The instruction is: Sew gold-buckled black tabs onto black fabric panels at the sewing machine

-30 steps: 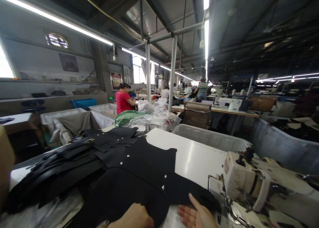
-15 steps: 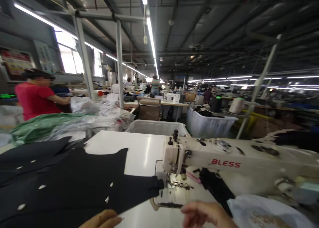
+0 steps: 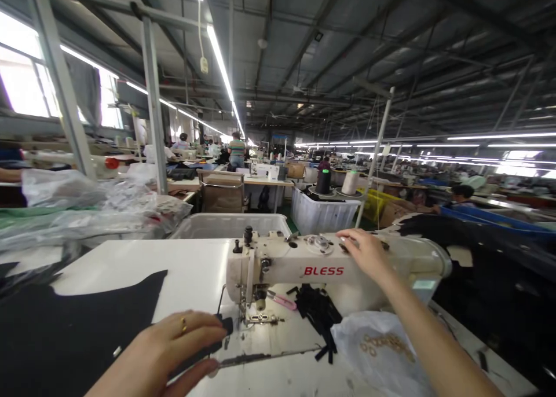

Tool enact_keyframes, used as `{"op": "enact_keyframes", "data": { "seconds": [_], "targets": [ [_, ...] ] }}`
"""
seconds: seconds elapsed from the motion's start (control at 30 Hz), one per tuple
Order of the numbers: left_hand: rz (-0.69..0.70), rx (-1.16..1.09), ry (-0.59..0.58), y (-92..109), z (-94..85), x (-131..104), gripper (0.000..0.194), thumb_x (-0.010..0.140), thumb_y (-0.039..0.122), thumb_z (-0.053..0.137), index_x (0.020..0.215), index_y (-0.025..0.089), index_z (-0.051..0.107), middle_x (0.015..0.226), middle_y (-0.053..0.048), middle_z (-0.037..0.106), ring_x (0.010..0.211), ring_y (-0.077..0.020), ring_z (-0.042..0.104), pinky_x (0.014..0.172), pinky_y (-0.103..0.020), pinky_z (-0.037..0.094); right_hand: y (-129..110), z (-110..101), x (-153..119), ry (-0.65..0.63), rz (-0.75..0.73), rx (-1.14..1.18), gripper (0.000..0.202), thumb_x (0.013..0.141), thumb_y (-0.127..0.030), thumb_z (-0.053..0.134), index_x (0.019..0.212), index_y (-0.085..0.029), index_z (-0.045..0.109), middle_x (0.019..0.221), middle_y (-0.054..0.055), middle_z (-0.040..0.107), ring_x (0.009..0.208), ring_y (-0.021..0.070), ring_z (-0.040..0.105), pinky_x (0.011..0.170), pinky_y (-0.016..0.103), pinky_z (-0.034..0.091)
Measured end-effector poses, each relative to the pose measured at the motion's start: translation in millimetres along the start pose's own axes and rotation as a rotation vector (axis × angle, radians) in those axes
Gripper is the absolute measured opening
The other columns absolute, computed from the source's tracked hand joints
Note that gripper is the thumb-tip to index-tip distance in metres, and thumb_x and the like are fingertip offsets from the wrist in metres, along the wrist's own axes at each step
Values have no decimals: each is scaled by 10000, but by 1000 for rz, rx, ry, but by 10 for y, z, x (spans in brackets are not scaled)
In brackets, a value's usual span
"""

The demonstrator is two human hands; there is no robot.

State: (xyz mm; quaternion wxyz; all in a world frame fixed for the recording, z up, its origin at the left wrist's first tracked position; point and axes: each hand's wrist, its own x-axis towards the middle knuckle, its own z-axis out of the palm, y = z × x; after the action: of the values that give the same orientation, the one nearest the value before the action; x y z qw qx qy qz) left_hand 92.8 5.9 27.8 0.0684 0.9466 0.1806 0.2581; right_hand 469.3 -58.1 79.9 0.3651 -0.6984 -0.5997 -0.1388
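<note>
A white sewing machine (image 3: pixel 286 272) marked BLESS stands on the white table. My right hand (image 3: pixel 365 252) rests on top of its arm, fingers stretched out and the tips on the far edge. Left of the needle area, my left hand (image 3: pixel 174 345) hovers over or lies on the black fabric (image 3: pixel 82 339); its fingers are extended and the thumb apart. The fabric's narrow end shows beyond the fingertips near the presser foot. Under the machine arm lie several black strips (image 3: pixel 319 313) and a pink-handled tool (image 3: pixel 283 301). A white bag (image 3: pixel 369 350) with small tan rings sits below my right forearm.
Behind the table stands a translucent bin (image 3: pixel 234 223), with a white bin (image 3: pixel 325 209) farther right. Thread cones (image 3: pixel 350 183) stand near a metal pole (image 3: pixel 377 154). Clear plastic bags (image 3: pixel 130 206) are heaped at left. Dark cloth (image 3: pixel 490 287) lies at right.
The view has turned right. My right hand has risen from the table front onto the machine arm. My left hand has moved forward over the fabric, toward the needle area.
</note>
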Motion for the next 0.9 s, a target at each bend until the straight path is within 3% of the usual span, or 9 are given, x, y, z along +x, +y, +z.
{"op": "enact_keyframes", "data": {
  "seconds": [0.13, 0.33, 0.5, 0.7, 0.8, 0.9],
  "targets": [
    [73, -100, -32, 327, -163, 647, 264, 807, 370, 429, 944, 261, 626, 935, -35, 630, 820, -186, 594, 713, -262, 495, 28, 77, 238, -200, -33, 39, 154, 699, -245, 534, 686, -200, 681, 696, 20, 670, 672, 178, 602, 650, 256, 426],
    [155, 27, -9, 478, -27, 1265, 262, 812, 318, 425, 931, 202, 626, 892, -51, 631, 779, -193, 585, 691, -292, 470, 167, 132, 334, -205, 2, 58, 192, 720, -267, 546, 792, -156, 685, 712, 42, 675, 672, 183, 607, 612, 253, 425],
    [126, 81, -24, 488, 78, 1530, 211, 800, 289, 463, 886, 202, 634, 833, -51, 648, 768, -195, 591, 691, -289, 453, 182, 142, 271, -282, -28, 100, 131, 711, -266, 591, 755, -184, 683, 679, 11, 676, 631, 153, 611, 572, 218, 437],
    [62, 155, 14, 499, 231, 1788, 190, 774, 235, 478, 824, 191, 656, 783, -53, 663, 713, -189, 600, 653, -267, 441, 165, 211, 303, -164, 26, 53, 135, 779, -262, 558, 823, -143, 604, 751, 12, 634, 698, 129, 585, 715, 327, 436],
    [38, 201, 19, 470, 260, 1899, 202, 758, 173, 467, 802, 188, 664, 761, -55, 666, 706, -182, 602, 654, -255, 436, 115, 182, 297, -152, 15, 110, 152, 820, -237, 482, 826, -147, 605, 714, 11, 630, 652, 119, 584, 660, 280, 442],
    [42, 211, 26, 465, 249, 1955, 224, 746, 138, 459, 818, 196, 663, 789, -51, 671, 724, -183, 604, 661, -255, 436, 11, 176, 254, -198, -73, 178, 110, 738, -231, 561, 800, -183, 638, 654, -6, 624, 585, 116, 566, 575, 225, 423]
  ]
}}
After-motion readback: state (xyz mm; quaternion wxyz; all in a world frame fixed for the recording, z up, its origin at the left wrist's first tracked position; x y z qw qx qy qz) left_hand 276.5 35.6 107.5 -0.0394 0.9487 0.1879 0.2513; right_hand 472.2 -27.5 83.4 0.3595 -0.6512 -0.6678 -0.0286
